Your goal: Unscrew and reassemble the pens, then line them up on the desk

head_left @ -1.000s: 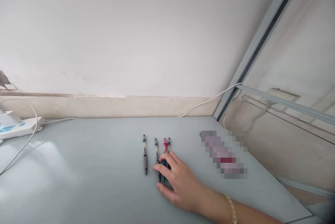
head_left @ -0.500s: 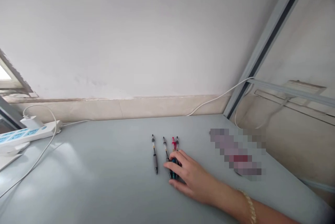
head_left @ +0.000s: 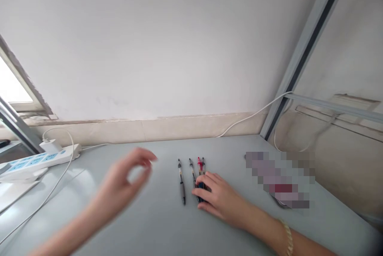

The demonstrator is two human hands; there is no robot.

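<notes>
The right hand [head_left: 217, 197] lies palm down on the grey table [head_left: 149, 228], a little to the right of the middle of the view, and a gold bracelet [head_left: 288, 237] is on its wrist toward 4 o'clock. Its fingers [head_left: 206, 182] are bent over the near ends of three pens and touch them; if they pinch any pen or only rest on them, I cannot tell. There are four pens in a row, all pointing to about 12 o'clock. The grey pen [head_left: 181, 181] is the leftmost one and lies free, just beside the hand at its 9 o'clock. The second pen [head_left: 192, 170], the red pen [head_left: 199, 164] and the fourth pen [head_left: 203, 164] come out from under the fingers toward 12 o'clock, and the last two lie close together. The left hand [head_left: 125, 180] is above the table at 9 o'clock from the pens, well apart from them. It is blurred, with fingers loosely spread and a little curled, and it holds nothing. A white power strip [head_left: 38, 160] lies far at 9 o'clock near the wall. A pixelated object [head_left: 281, 178] lies at 3 o'clock from the pens. A white cable [head_left: 248, 117] runs along the wall base at 1 o'clock.
</notes>
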